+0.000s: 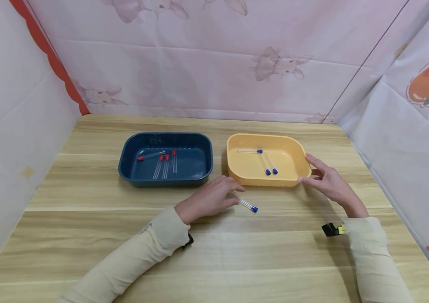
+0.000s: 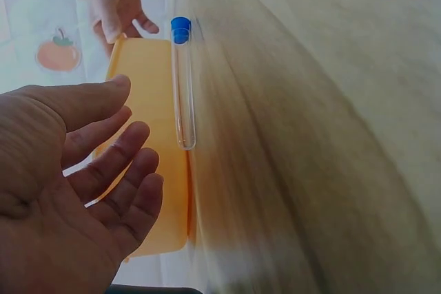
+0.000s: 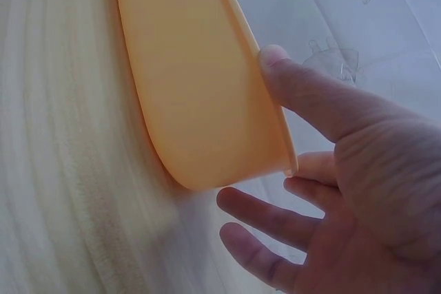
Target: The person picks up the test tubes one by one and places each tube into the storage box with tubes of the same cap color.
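On the wood-grain table, a clear test tube (image 1: 245, 202) with a blue cap lies in front of the yellow tray (image 1: 261, 182). My left hand (image 1: 216, 195) is at its uncapped end; in the left wrist view, the relaxed fingers (image 2: 131, 146) are apart from the tube (image 2: 183, 94), around nothing. With thumb and fingers, my right hand (image 1: 326, 181) holds the tray's right end; the right wrist view has its thumb on the rim (image 3: 275, 115). Inside the yellow tray are three blue-capped tubes, one (image 1: 248, 150) lying crosswise.
Left of the yellow tray stands a dark blue tray (image 1: 165, 183) holding several red-capped tubes (image 1: 174, 162). Printed cloth (image 1: 207, 75) hangs along the table's back edge and at both sides. A small black device (image 1: 329, 229) is at the right wrist.
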{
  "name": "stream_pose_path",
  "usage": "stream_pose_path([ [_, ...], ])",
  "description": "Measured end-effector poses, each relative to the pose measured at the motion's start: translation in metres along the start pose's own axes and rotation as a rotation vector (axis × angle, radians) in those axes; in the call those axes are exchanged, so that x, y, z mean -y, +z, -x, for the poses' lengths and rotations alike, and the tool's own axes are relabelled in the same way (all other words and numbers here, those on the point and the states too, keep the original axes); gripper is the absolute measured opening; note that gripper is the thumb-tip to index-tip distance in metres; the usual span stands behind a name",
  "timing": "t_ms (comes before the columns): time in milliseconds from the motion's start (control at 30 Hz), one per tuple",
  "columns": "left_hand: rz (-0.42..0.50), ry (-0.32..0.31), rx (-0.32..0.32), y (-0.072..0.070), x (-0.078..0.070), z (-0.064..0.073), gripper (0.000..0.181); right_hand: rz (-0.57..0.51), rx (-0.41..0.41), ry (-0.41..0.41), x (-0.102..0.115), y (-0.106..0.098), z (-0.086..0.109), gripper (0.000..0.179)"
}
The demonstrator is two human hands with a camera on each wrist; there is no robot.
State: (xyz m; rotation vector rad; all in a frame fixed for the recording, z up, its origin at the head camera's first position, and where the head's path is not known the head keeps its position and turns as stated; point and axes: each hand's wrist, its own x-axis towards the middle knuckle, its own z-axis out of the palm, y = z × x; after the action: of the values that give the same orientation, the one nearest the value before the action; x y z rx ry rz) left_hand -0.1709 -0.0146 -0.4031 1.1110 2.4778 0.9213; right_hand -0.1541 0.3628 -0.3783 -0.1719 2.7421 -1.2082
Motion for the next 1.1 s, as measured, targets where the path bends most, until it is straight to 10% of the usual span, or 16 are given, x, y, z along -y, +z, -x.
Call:
stream_pose_path([
  [1100, -0.111, -0.016, 0.109, 0.010, 0.004, -0.016, 0.036, 0.000, 0.007, -0.001, -0.002, 0.000, 0.000, 0.089],
])
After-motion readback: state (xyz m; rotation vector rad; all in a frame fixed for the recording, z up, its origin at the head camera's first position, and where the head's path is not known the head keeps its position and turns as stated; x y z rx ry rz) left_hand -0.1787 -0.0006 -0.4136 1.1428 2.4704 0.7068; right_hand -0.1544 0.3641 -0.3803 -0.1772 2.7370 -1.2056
